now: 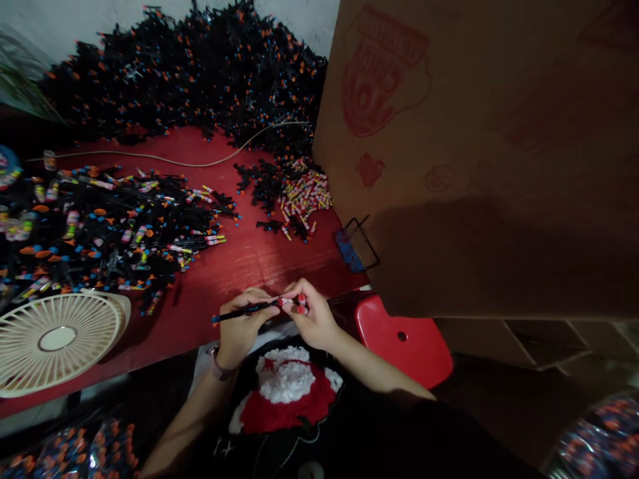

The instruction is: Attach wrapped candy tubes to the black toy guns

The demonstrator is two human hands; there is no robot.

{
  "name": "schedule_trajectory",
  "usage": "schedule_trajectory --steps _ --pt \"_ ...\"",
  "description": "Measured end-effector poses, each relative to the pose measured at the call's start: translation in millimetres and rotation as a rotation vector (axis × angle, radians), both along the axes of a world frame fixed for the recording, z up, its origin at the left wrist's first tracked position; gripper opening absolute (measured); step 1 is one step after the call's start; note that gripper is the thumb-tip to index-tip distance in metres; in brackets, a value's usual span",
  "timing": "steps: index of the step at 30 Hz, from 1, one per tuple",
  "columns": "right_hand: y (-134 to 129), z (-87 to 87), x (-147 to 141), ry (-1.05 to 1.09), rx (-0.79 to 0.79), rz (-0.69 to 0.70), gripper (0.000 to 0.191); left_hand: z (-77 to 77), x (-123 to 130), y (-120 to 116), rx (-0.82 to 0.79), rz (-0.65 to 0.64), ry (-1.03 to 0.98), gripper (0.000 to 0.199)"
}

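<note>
My left hand is closed around a thin black toy piece with a blue and orange tip pointing left. Its right end meets a small red and white tube pinched in the fingers of my right hand. Two more red-ended tubes show within my right hand. Both hands are close together over the front edge of the red table.
Black toy pieces with orange and blue tips form a big pile at the back and another at left. Small wrapped tubes lie near a large cardboard box. A cream fan and a red stool flank me.
</note>
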State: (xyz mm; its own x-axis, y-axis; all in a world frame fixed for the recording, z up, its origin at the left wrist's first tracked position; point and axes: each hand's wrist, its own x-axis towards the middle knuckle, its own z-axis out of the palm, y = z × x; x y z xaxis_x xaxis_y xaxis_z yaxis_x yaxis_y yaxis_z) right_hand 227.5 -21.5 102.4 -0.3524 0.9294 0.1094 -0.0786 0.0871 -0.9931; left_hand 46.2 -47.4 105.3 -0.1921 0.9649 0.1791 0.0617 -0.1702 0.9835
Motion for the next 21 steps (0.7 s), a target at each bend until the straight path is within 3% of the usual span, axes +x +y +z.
schedule_trajectory --steps 5,11,17,21 --pt "-17.2 3.0 -5.9 -0.004 -0.143 0.018 0.04 5.9 -13.2 -3.9 -0.007 -0.087 0.127 0.018" --pt "-25.2 4.3 -8.8 -0.079 -0.154 -0.038 0.046 3.1 -19.5 -6.8 0.108 -0.124 0.17 0.02" --pt "-12.1 9.8 0.3 0.063 -0.269 0.268 0.058 2.0 -25.1 -8.0 0.17 -0.037 0.261 0.023" --pt "-9.5 16.0 3.1 0.093 -0.281 0.29 0.054 9.2 -30.5 -14.3 0.178 -0.057 0.281 0.021"
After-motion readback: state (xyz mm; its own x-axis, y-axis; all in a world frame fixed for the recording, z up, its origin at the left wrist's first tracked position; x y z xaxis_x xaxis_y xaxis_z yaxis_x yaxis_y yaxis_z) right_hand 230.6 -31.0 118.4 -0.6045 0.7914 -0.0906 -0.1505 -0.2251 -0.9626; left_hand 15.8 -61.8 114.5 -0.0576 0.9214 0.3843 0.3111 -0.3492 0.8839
